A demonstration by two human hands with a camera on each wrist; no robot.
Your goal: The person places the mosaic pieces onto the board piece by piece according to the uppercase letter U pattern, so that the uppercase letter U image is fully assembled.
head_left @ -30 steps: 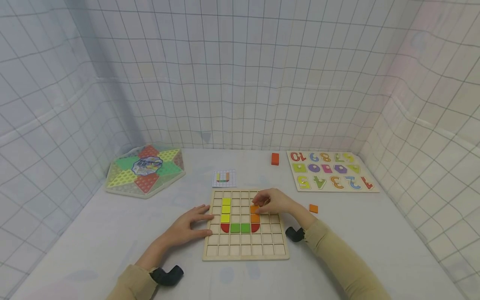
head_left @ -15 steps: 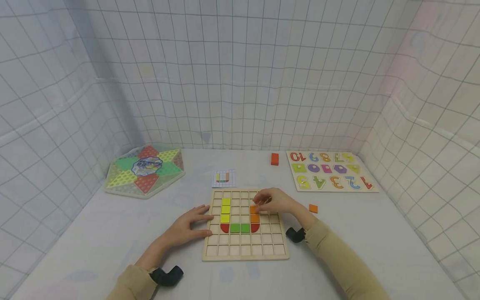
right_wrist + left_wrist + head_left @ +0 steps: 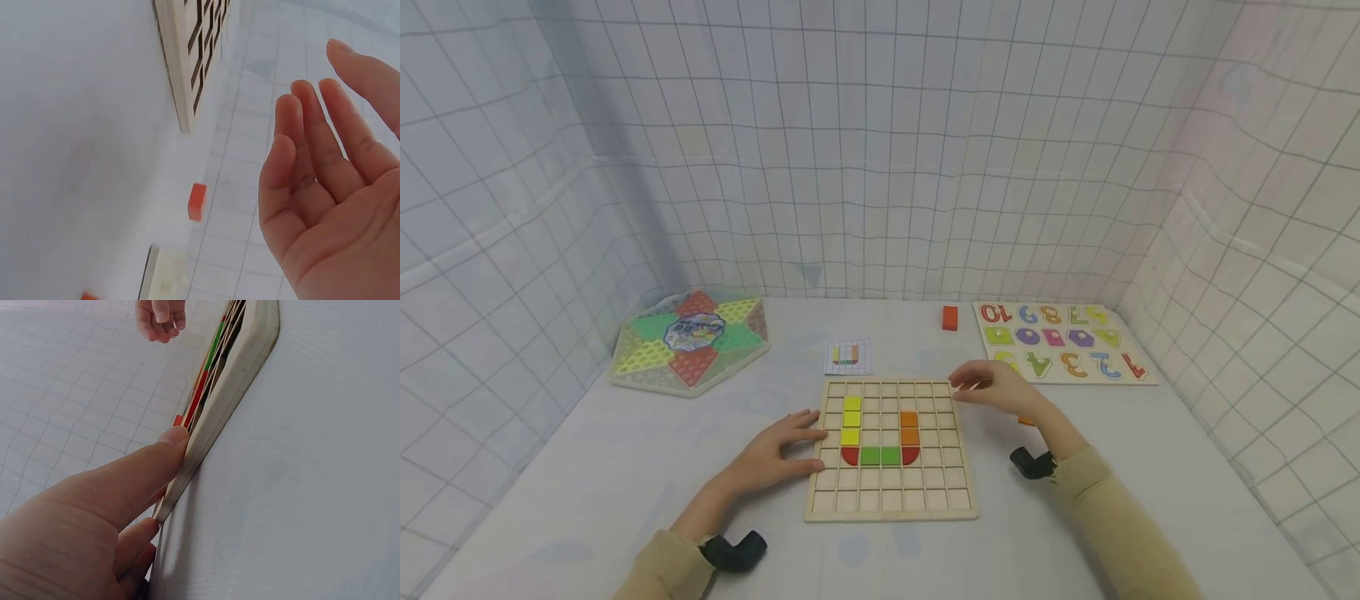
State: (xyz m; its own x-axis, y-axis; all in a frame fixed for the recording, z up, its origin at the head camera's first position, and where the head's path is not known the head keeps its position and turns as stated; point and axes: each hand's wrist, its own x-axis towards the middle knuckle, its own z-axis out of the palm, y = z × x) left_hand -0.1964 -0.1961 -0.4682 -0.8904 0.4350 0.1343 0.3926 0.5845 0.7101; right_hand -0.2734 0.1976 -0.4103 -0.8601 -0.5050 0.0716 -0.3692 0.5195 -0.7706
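Note:
A wooden grid board [image 3: 891,502] lies on the white table. Set in its cells is a U of tiles: yellow squares [image 3: 852,419] at left, green squares [image 3: 880,456] and red rounded corner pieces [image 3: 911,456] below, orange squares [image 3: 909,419] at right. My left hand [image 3: 777,450] touches the board's left edge with extended fingers; the left wrist view has the thumb at the board's side. Over the board's upper right edge hovers my right hand [image 3: 1000,388], fingers relaxed and holding nothing, as the right wrist view confirms. A loose orange tile [image 3: 1026,421] lies partly hidden behind that hand.
Behind the board lies a pattern card [image 3: 848,357] showing a coloured U. An orange-red block [image 3: 951,318] stands farther back. To the right is a number-and-shape puzzle [image 3: 1052,337], to the left a hexagonal star game board [image 3: 692,340]. Grid-patterned cloth walls surround the table.
My right hand has left the orange tiles and moved right to the board's edge, uncovering both tiles and partly covering the loose one. The left hand has stayed put.

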